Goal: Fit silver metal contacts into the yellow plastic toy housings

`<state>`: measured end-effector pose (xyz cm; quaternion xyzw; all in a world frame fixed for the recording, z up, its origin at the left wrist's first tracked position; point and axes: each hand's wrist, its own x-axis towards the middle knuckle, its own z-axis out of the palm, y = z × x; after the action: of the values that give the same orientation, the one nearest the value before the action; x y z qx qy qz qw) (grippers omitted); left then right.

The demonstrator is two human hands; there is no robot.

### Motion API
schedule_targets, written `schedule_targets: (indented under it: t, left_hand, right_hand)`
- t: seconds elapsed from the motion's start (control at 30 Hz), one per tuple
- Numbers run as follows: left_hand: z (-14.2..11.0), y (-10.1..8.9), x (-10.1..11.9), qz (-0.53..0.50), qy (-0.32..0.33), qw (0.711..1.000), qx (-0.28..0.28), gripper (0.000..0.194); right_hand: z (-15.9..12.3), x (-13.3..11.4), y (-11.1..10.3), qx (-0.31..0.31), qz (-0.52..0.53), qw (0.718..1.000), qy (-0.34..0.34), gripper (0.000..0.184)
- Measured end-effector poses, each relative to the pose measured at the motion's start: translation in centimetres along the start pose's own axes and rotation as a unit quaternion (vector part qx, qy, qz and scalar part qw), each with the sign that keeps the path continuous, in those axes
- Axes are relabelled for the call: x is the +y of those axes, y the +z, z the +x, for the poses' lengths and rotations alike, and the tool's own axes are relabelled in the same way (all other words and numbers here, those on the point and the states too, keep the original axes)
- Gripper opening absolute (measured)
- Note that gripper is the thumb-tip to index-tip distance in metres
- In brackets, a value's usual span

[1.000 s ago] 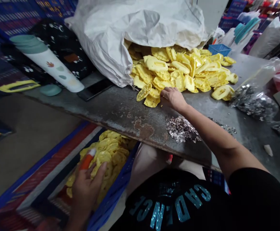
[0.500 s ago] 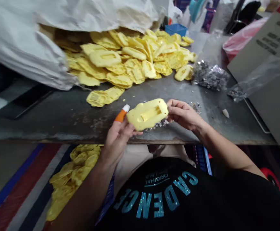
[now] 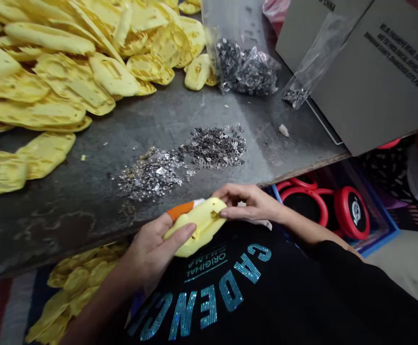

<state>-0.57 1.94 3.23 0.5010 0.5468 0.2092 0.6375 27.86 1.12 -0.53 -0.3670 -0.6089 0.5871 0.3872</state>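
Note:
A yellow moulded plastic shell (image 3: 203,227) is held between both hands, close to my chest and just off the table's front edge. My left hand (image 3: 158,244) grips its left end, thumb across the face; an orange wrap with a white tip covers one finger. At the shell's upper right end, the fingers of my right hand (image 3: 247,205) pinch the rim near a small opening. Whether a small part is in those fingertips cannot be made out. Beyond the hands lie a pile of silvery metal pieces (image 3: 151,175) and a darker pile of small metal pieces (image 3: 218,146).
Many yellow shells (image 3: 72,81) are heaped at the back left of the table (image 3: 97,206). Clear bags of metal pieces (image 3: 248,69) stand near a grey carton (image 3: 356,67). More shells (image 3: 75,282) lie below left; a blue crate (image 3: 377,239) with red-rimmed parts sits below right.
The shell has come nearer my body and tilted, with both hands still on it. My left thumb now lies over its face. The view has swung right, showing both metal piles.

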Motion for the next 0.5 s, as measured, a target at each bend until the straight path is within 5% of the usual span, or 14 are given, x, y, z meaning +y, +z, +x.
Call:
schedule_targets:
  t: [0.07, 0.2, 0.5]
  left_hand:
    - [-0.2, -0.6, -0.1, -0.003, -0.025, 0.999, -0.02, 0.061]
    - [-0.3, -1.8, -0.8, -0.053, -0.055, 0.996, -0.053, 0.048]
    - [-0.9, -2.6, -1.1, -0.188, -0.171, 0.966, -0.053, 0.04]
  right_hand:
    - [-0.5, 0.1, -1.8, 0.062, -0.14, 0.988, -0.023, 0.033]
    - [-0.2, 1.0, -5.7, 0.245, -0.418, 0.875, -0.004, 0.014]
    - [0.4, 1.9, -6.8, 0.206, -0.531, 0.822, 0.023, 0.016]
